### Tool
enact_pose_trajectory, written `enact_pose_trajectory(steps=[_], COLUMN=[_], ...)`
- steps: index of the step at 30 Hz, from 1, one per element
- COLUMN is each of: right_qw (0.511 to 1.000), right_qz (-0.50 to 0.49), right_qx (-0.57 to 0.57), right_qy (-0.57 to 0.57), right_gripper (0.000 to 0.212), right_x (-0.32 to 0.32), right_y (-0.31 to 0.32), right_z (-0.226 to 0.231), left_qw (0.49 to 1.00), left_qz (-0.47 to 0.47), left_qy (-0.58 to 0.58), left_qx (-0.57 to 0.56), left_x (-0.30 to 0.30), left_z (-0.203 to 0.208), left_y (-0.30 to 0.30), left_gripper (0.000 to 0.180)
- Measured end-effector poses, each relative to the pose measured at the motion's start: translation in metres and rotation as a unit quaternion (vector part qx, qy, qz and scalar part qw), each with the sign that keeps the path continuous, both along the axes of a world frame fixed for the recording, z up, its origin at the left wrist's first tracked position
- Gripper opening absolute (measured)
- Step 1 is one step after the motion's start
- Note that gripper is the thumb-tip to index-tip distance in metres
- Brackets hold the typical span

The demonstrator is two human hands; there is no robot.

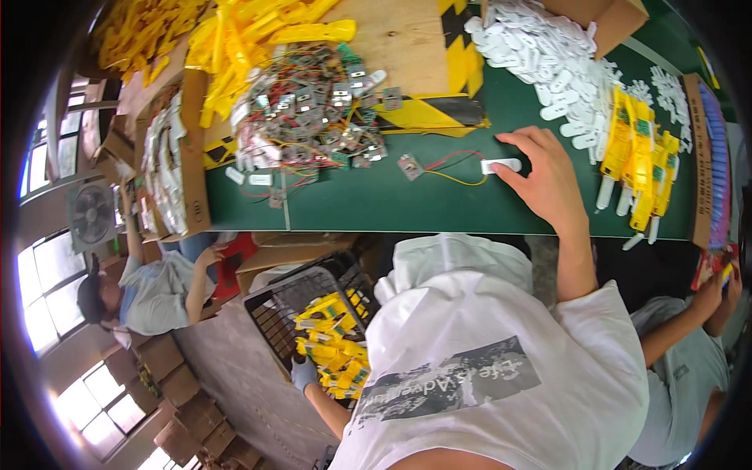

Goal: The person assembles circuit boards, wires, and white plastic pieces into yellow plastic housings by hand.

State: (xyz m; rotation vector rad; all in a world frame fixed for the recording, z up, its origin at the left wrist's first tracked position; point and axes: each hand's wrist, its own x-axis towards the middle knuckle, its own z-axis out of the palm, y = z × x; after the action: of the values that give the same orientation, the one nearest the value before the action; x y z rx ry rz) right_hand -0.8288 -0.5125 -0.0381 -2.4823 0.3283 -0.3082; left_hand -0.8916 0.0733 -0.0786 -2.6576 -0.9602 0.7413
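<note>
My right hand point(548, 176) is over the green table, thumb and forefinger curved and apart. Its thumb tip lies at a small white oblong plastic piece point(509, 165), which rests on the table. Red and yellow wires run from beside that piece to a small square circuit board point(409, 166) on its left. Down at the left, my left hand point(304, 374), in a grey glove, is at the side of a black plastic crate point(270, 333) holding yellow plastic parts point(333, 345). The fingers of that hand are too small and partly hidden to read.
Wired boards point(305, 110) lie piled at the back left, below yellow casings point(243, 31). White pieces point(548, 70) are heaped at the back right, near several yellow assemblies point(638, 157). Cardboard boxes point(196, 157) flank the table. One person point(164, 290) is at left, another point(681, 376) at right.
</note>
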Motion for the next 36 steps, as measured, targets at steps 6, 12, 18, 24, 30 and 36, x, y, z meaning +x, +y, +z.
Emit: enact_pose_trajectory(steps=[6,12,18,24,30,36], right_qw=[0.997,0.988,0.984,0.98,0.804,0.801], right_qz=[0.06,0.122,0.154,0.109,-0.004,-0.007], right_qx=[-0.028,-0.066,-0.071,0.039,0.549,0.55], right_qy=[-0.03,-0.064,-0.061,-0.163,-0.23,-0.237], right_gripper=[0.036,0.037,0.033,0.025,0.027,0.025], right_x=[0.021,0.051,0.046,0.022,0.016,0.014], right_y=[0.03,0.072,0.08,0.063,0.031,0.016], right_z=[-0.007,-0.02,-0.027,-0.012,-0.006,0.028], left_qw=[0.942,0.673,0.592,0.598,0.565,0.373], left_qz=[-0.114,-0.348,-0.628,-0.754,-0.729,-0.286], left_qy=[-0.285,-0.416,-0.375,-0.082,-0.255,-0.354], left_qx=[-0.136,-0.503,-0.338,-0.26,-0.29,-0.809], left_x=[0.094,0.193,0.311,0.47,0.436,0.313], left_z=[0.049,0.075,0.097,0.075,0.108,0.148], left_y=[-0.094,-0.29,-0.397,-0.413,-0.434,-0.417], left_gripper=[0.046,0.036,0.037,0.049,0.046,0.031])
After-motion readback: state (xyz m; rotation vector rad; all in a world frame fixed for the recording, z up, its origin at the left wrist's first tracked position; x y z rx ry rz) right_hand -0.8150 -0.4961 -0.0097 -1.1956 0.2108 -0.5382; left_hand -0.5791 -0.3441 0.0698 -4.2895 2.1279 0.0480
